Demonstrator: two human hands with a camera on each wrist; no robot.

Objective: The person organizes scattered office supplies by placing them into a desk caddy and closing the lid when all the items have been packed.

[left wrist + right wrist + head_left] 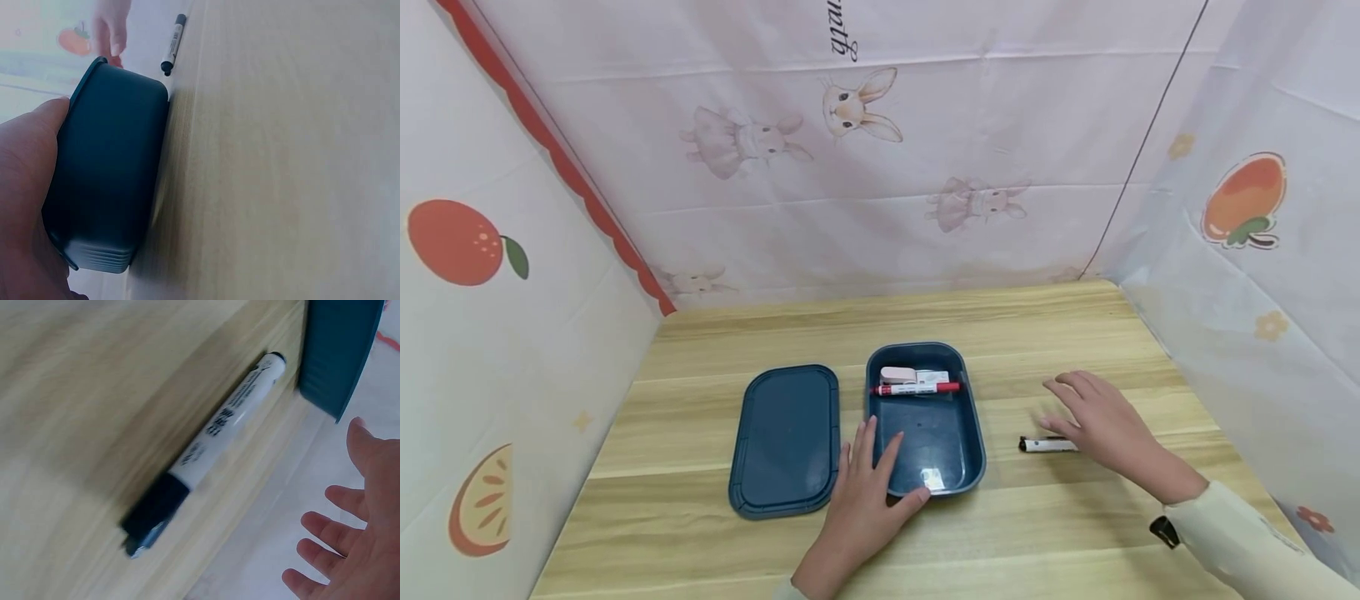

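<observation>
A dark blue plastic box point(928, 437) stands uncovered on the table, a red-and-white marker point(917, 388) lying across its far end. My left hand point(863, 504) rests at the box's near left corner with fingers spread, the thumb by the near rim. Right of the box lies a black-capped white marker point(1045, 445). Over that marker hovers my right hand point(1101, 421), fingers apart and holding nothing. The right wrist view shows a gap between the marker point(215, 440) and the right fingers.
Left of the box lies a flat dark blue lid point(788, 442). Inside the box, beside the red marker, are a small pinkish-white block point(898, 374) and a white item point(933, 377). Printed cloth walls point(880, 175) border the wooden table point(655, 492) at the back and sides.
</observation>
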